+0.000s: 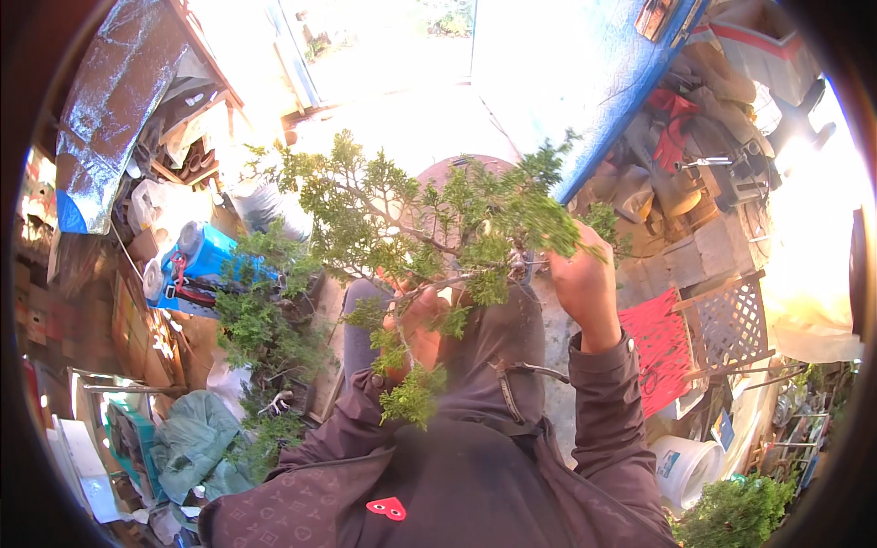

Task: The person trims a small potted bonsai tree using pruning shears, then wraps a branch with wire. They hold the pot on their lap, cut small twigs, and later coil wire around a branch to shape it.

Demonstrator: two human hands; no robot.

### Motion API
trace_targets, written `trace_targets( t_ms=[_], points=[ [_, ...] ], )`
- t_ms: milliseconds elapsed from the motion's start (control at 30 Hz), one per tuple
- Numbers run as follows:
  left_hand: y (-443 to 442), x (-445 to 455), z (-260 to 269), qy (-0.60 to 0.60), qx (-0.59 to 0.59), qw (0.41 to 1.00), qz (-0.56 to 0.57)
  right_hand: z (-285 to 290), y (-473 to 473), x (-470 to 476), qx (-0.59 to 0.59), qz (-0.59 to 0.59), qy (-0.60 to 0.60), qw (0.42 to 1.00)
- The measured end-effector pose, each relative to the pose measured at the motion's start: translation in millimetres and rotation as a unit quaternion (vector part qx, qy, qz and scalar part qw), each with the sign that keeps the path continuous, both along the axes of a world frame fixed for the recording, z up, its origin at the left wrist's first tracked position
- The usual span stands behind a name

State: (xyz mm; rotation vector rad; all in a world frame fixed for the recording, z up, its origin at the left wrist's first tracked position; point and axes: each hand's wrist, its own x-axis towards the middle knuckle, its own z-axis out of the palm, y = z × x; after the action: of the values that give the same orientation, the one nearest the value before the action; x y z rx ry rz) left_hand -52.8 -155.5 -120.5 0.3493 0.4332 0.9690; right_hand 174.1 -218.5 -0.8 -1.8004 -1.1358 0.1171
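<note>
A leafy conifer branch (404, 226), juniper-like with scaly green sprays, spreads in front of me above my lap. Behind its woody stem my left hand (419, 325) grips it, partly covered by foliage. My right hand (586, 288) is closed at the branch's right side, pinching a green spray (558, 229) that looks blurred; leaves hide some of its fingertips. Lower down, on my dark trousers, lies a thin forked thing (507, 387), a twig or a tool; I cannot tell which.
More conifer foliage (264, 322) stands at my left, beside a blue container (219, 264). A blue door panel (616, 89) leans at upper right. To the right are a red slatted piece (658, 349), a white bucket (688, 469) and another green plant (736, 514). Greenish plastic sheeting (195, 445) lies lower left.
</note>
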Motion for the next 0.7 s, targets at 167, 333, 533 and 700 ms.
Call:
trace_targets(
  t_ms=[167,333,533,700],
  points=[
    [-1,-5,0,0.036,-0.037,0.998,-0.028,20,-20,5,-0.002,0.022,-0.072,0.997],
    [3,-2,15,0.042,0.020,0.997,-0.056,31,-16,6,0.091,0.032,-0.050,0.994],
    [3,4,24,0.064,0.043,0.996,-0.043,28,-7,-10,0.096,0.096,-0.152,0.979],
    [6,3,22,0.063,0.028,0.997,-0.030,16,4,-19,0.142,0.040,-0.243,0.959]
  ],
)
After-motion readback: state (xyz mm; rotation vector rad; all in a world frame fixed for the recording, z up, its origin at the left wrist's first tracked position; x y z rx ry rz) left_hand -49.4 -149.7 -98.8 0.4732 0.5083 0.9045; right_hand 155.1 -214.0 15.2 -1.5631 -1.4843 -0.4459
